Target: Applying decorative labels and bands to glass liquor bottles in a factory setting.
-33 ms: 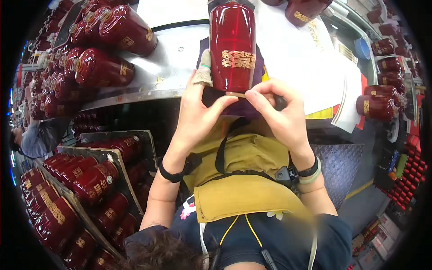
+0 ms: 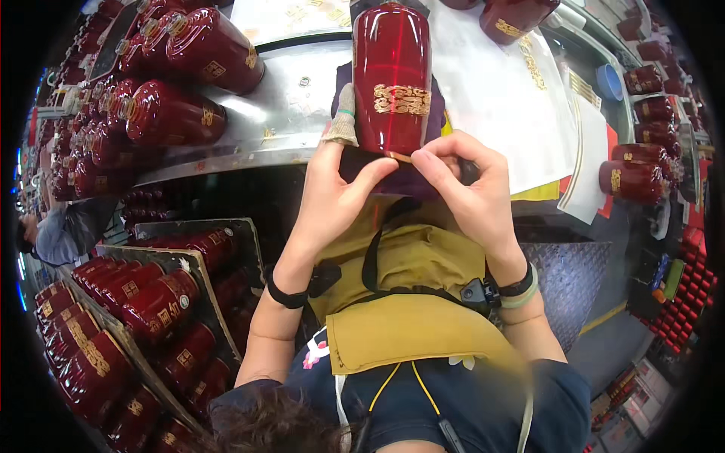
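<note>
The red bottle point(image 2: 390, 57) is on a dark purple cloth point(image 2: 343, 79) at the edge of the table point(image 2: 287, 83), with its bottom end toward the person. The right hand point(image 2: 477, 181) has a tight grip, pinching a thin tan strip point(image 2: 401, 157) by the bottom. The left hand point(image 2: 328, 189) has a wide grip, with its covered finger along the bottle. Its thumb is a bit higher than before, and less strip shows now.

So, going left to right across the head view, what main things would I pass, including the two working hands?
A co-worker in grey, left hand, central red bottle, right hand, blue bowl, stacked red objects.
</note>
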The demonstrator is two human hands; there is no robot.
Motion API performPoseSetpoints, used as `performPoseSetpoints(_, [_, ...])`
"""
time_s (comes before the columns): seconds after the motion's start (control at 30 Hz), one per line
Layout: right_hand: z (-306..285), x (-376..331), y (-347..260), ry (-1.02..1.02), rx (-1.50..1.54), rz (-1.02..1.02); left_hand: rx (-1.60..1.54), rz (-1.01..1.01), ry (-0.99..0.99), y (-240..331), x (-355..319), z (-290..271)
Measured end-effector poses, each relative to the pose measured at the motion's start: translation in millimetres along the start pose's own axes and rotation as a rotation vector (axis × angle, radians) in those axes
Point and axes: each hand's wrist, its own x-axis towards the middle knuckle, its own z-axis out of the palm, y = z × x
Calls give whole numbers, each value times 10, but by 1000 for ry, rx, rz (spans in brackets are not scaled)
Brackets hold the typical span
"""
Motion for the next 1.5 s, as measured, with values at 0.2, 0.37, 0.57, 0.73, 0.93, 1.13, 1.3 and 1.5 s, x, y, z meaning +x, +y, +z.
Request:
performPoseSetpoints(0.2, [93,39,155,98,-4,23,-214,58,160,7,13,195])
performPoseSetpoints(0.37, [103,38,209,109,-20,-7,-256,55,166,39,29,218])
performPoseSetpoints(0.57, [107,65,227,133,-33,-13,-297,55,202,8,48,221])
performPoseSetpoints(0.73, [104,61,235,140,-78,-38,-194,6,121,-7,-8,165])
performPoseSetpoints(0.93, [110,57,239,144,-46,-5,-252,-1,103,51,-3,184])
performPoseSetpoints(1.13, [109,62,238,145,-52,13,-242,-16,117,59,-24,182])
performPoseSetpoints(1.3, [108,58,246,146,-66,-23,-340,-184,107,12,-46,153])
performPoseSetpoints(1.5, [109,55,249,150,-67,-5,-230,-4,108,0,-18,189])
